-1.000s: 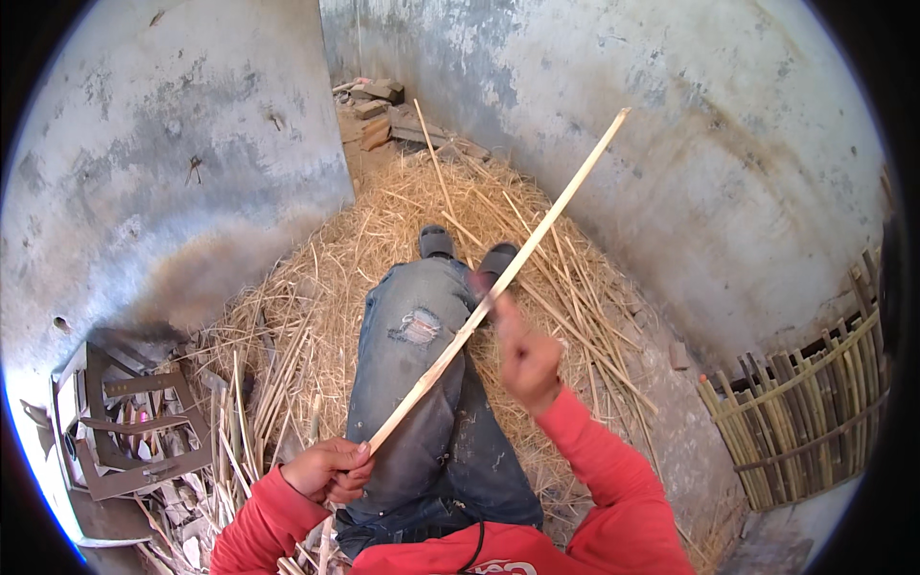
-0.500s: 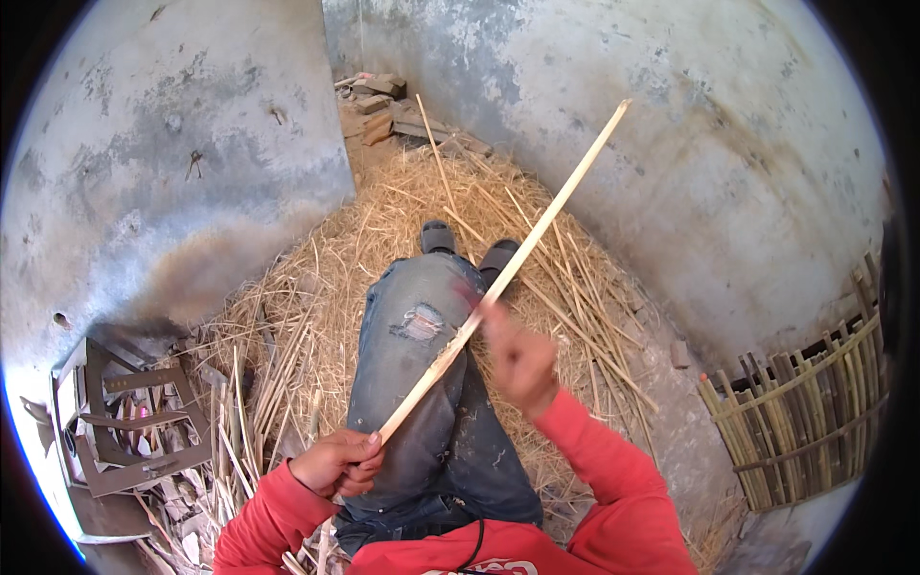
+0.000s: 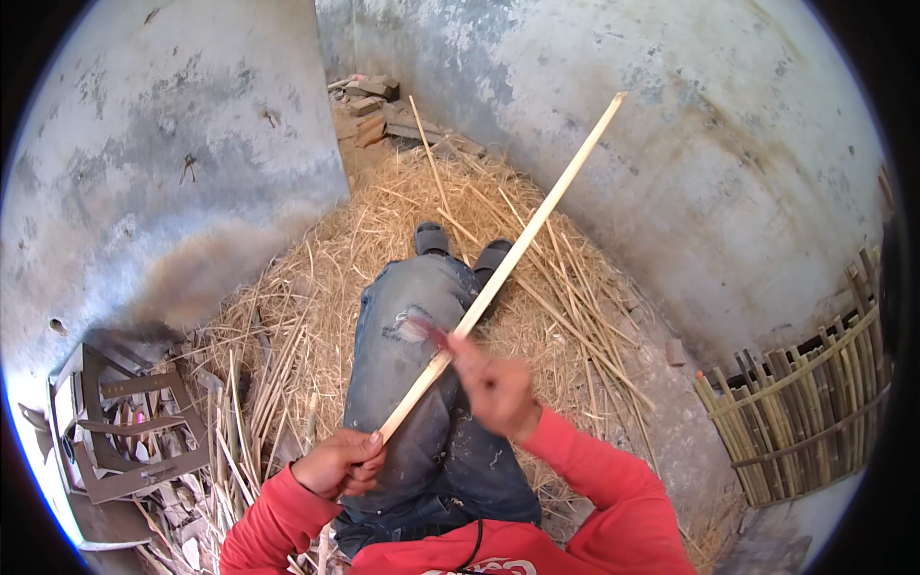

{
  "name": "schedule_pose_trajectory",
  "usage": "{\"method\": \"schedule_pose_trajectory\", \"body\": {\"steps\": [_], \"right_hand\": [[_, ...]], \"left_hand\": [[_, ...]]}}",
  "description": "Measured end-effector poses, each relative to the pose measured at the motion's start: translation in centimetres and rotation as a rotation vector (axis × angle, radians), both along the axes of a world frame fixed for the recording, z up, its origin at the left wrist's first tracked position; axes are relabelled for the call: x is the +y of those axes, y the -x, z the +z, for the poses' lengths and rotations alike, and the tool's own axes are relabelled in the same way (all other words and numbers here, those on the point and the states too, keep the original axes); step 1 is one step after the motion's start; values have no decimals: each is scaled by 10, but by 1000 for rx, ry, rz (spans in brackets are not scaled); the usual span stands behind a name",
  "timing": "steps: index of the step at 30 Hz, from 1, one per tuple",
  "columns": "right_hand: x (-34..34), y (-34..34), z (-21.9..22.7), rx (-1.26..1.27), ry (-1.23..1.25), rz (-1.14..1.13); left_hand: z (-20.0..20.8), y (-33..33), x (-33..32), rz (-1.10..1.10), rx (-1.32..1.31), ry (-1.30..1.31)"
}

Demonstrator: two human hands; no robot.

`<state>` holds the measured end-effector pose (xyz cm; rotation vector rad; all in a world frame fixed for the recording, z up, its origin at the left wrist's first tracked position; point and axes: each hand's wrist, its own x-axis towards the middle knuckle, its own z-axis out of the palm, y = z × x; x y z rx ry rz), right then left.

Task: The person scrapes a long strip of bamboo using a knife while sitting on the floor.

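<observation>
A long pale bamboo strip [image 3: 522,240] slants over my thighs, from the lower left up to the far right. Its near end is pinched by my left hand [image 3: 340,462], thumb on top. Partway along the strip, my right hand [image 3: 498,388] is closed around a small knife [image 3: 433,333]. Motion blurs the knife, showing mainly a dark reddish patch against the strip; its handle is hidden in the fingers. Beneath the strip are my jeans [image 3: 398,383], torn at one knee.
Straw-like shavings [image 3: 374,230] cover the floor around my feet. Loose strips [image 3: 575,331] lie to the right, more at the left beside a broken dark frame [image 3: 144,426]. A slatted bamboo panel [image 3: 805,412] leans at the right. Bricks [image 3: 369,105] are piled far off by the walls.
My right hand and the knife have moved along the strip toward my left hand. The left hand keeps its grip on the near end.
</observation>
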<state>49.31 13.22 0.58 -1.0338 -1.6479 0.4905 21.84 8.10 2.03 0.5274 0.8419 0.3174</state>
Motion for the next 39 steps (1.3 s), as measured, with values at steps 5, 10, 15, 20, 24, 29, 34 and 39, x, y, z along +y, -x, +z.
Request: {"method": "schedule_pose_trajectory", "body": {"steps": [5,10,15,20,24,29,34,39], "right_hand": [[4,-10,5,191,43,110],[31,-39,24,366,8,-133],[53,-65,22,60,-73,-288],[79,-88,19,50,-210,-435],[98,-120,19,77,-173,-505],[114,-146,30,47,-124,-596],[125,-167,30,20,-218,-627],[127,-176,39,38,-183,-671]], "left_hand": [[1,2,-6,-3,45,-76],[1,7,-24,8,456,-617],[2,24,-34,3,657,-827],[-3,39,-48,78,688,-840],[-7,64,-58,126,687,-784],[-10,116,-76,128,792,-806],[-14,140,-88,171,915,-972],[-21,155,-89,152,976,-1006]]}}
